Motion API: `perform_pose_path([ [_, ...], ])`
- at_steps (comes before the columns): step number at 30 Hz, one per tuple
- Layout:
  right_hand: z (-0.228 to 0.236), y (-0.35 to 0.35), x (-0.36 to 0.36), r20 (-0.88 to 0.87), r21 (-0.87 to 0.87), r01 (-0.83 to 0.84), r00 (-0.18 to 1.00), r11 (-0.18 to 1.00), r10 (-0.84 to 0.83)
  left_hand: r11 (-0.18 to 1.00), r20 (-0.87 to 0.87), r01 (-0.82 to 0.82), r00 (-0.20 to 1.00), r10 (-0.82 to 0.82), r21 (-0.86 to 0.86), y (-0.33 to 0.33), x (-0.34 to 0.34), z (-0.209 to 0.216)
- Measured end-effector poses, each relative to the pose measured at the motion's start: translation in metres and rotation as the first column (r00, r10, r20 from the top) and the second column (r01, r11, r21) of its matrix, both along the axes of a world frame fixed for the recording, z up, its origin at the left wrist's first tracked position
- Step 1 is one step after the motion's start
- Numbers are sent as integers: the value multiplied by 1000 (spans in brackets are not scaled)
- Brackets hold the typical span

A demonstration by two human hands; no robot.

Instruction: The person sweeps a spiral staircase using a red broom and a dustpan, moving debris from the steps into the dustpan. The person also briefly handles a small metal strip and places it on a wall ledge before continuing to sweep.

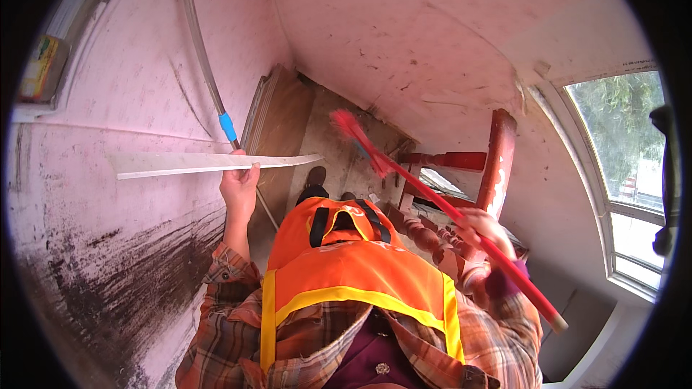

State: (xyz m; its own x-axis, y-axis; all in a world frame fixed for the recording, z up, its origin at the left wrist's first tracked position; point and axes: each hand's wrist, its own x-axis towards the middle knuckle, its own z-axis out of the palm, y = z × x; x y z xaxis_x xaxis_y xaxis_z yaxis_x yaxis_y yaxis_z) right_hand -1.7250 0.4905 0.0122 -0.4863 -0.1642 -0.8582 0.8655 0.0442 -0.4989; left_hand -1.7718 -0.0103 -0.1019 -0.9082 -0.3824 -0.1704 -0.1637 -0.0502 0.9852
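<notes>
My left hand (239,189) is closed around a long, flat white strip (169,164) held crosswise. A metal pole (196,36) with a blue collar (228,127) runs down from the top to the same hand; whether the fingers also grip it is hard to tell. In my right hand (484,230) is the red handle of a broom (432,196), slanting from lower right to upper left. Its red bristles (347,125) point away from me, over the floor.
A stained pink wall (108,216) stands at my left, beside a brown panel (277,126). To the right are a red-painted post (497,162), turned red balusters (425,234) and a window (620,144). A ledge (36,112) at far left holds a yellow package (45,65).
</notes>
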Motion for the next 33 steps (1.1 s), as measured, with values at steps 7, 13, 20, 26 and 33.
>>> perform_pose_path([
  [7,29,-46,2,168,-445,281,959,850,-229,1000,12,9,1000,-9,-18,7,9,-1],
  [13,-109,-120,-80,-46,-91,-67,997,994,64,988,3,77,997,-77,-132,15,12,-1],
  [20,-1,-69,-51,-264,162,-283,911,945,318,988,-9,46,999,-48,-146,10,22,-1],
  [26,176,-16,24,-264,-16,-11,964,1000,7,989,-40,38,998,-44,-144,1,13,-7],
  [33,107,-53,-34,-289,-198,-30,957,980,-29,946,-22,90,995,-102,-312,11,8,-18],
])
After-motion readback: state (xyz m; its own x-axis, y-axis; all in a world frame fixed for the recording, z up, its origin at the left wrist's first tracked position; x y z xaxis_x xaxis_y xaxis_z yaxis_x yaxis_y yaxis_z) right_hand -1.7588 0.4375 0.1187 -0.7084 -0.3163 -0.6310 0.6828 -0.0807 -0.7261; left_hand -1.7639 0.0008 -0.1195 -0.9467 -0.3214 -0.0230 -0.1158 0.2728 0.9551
